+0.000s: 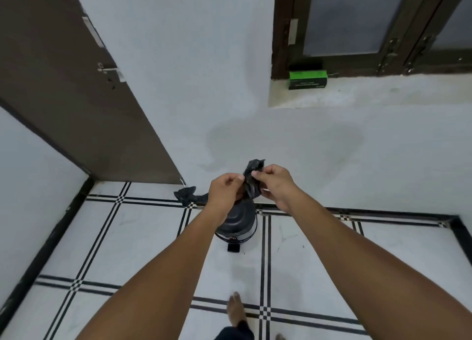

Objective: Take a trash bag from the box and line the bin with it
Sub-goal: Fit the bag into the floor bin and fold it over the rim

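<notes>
A brown door point(63, 89) is seen standing open at the left, its lower corner reaching the tiled floor point(132, 237), which is white and crossed by paired black lines. Just beyond that corner, a dark crumpled end of the trash bag point(185, 194) is seen sticking out to the left of the left hand point(224, 194). The bag is black, thin and creased, bunched rather than spread out, and it is held in the air between both hands. The left hand is closed around the bag, with the thumb pressed against the fingers on the plastic. A wrinkled tuft of the bag point(252, 167) is seen rising above the fingertips of the right hand point(273, 184), by which the plastic is pinched between thumb and forefinger. The two hands are held nearly touching. Directly below them, on the floor, a small dark round bin point(238, 223) with a foot pedal is seen, its lid shut and partly hidden by the left forearm. Farther right and well apart, a green box point(307, 79) is seen resting on the window ledge point(383, 89) against the dark window frame.
</notes>
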{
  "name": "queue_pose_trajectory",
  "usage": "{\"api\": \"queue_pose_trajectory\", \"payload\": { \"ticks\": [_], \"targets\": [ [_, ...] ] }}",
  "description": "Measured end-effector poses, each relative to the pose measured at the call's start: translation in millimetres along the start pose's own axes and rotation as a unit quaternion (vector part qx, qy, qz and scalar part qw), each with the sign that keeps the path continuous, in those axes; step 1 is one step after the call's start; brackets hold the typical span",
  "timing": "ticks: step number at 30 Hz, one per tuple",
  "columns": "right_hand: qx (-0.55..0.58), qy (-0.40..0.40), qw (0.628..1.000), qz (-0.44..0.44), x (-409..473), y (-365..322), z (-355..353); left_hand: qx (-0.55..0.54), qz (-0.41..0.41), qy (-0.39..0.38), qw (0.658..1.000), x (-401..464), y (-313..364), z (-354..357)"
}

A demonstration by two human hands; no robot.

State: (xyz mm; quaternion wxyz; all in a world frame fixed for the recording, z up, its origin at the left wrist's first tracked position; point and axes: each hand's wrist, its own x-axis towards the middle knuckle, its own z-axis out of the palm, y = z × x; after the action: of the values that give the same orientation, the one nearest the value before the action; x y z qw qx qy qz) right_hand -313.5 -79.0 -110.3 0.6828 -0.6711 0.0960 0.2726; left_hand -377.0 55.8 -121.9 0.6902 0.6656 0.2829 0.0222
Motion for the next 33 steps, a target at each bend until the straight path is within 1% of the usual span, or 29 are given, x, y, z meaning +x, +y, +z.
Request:
{"api": "queue_pose_trajectory", "payload": {
  "ticks": [2, 4, 6, 8, 10, 12, 14, 17, 18, 19, 20, 22, 24, 26, 28, 29, 31, 32, 33],
  "targets": [
    [0.011, 0.004, 1.0, -0.005, -3, -3, 16, -0.029, -0.03, 0.014, 0.999, 1, 3, -20],
    [-0.006, -0.003, 1.0, -0.008, -4, -4, 34, -0.048, -0.059, -0.031, 0.997, 4, 7, -37],
    [-0.028, -0.017, 0.999, -0.006, -3, -6, 53, -0.04, -0.068, -0.08, 0.994, 6, 12, -54],
    [-0.019, -0.023, 1.0, -0.003, 0, -8, 72, -0.039, -0.063, -0.084, 0.994, 12, 17, -70],
    [0.026, 0.004, 1.0, -0.001, 8, -11, 90, -0.059, -0.06, -0.047, 0.995, 23, 23, -91],
    [0.09, 0.067, 0.994, -0.005, 17, -13, 103, -0.101, -0.063, 0.016, 0.993, 37, 28, -114],
    [0.138, 0.12, 0.983, -0.016, 26, -15, 115, -0.116, -0.069, 0.065, 0.989, 52, 26, -139],
    [0.155, 0.159, 0.974, -0.033, 31, -13, 129, -0.05, -0.119, 0.074, 0.989, 66, 13, -161],
    [0.15, 0.165, 0.974, -0.036, 32, -12, 134, -0.009, -0.134, 0.08, 0.988, 68, 9, -163],
    [0.138, 0.166, 0.976, -0.041, 32, -13, 139, 0.042, -0.132, 0.094, 0.986, 70, 7, -163],
    [0.117, 0.161, 0.979, -0.05, 33, -13, 143, 0.1, -0.104, 0.111, 0.983, 70, 8, -160],
    [0.062, 0.135, 0.986, -0.078, 36, -16, 149, 0.182, 0.0, 0.135, 0.974, 66, 14, -155],
    [0.027, 0.112, 0.989, -0.088, 37, -21, 153, 0.242, 0.089, 0.112, 0.96, 64, 24, -151],
    [0.012, 0.09, 0.992, -0.082, 37, -28, 155, 0.345, 0.123, 0.058, 0.929, 66, 34, -147],
    [0.003, 0.061, 0.997, -0.054, 37, -34, 152, 0.436, 0.133, 0.032, 0.889, 71, 41, -142],
    [0.027, 0.035, 0.998, -0.033, 36, -37, 150, 0.452, 0.13, 0.03, 0.882, 73, 43, -140],
    [0.112, -0.02, 0.993, 0.013, 36, -42, 142, 0.436, 0.102, 0.034, 0.893, 77, 47, -136],
    [0.14, -0.031, 0.989, 0.029, 36, -44, 137, 0.396, 0.081, 0.034, 0.914, 81, 48, -134],
    [0.145, -0.033, 0.988, 0.038, 37, -46, 132, 0.336, 0.06, 0.034, 0.939, 83, 50, -133]
  ]
}}
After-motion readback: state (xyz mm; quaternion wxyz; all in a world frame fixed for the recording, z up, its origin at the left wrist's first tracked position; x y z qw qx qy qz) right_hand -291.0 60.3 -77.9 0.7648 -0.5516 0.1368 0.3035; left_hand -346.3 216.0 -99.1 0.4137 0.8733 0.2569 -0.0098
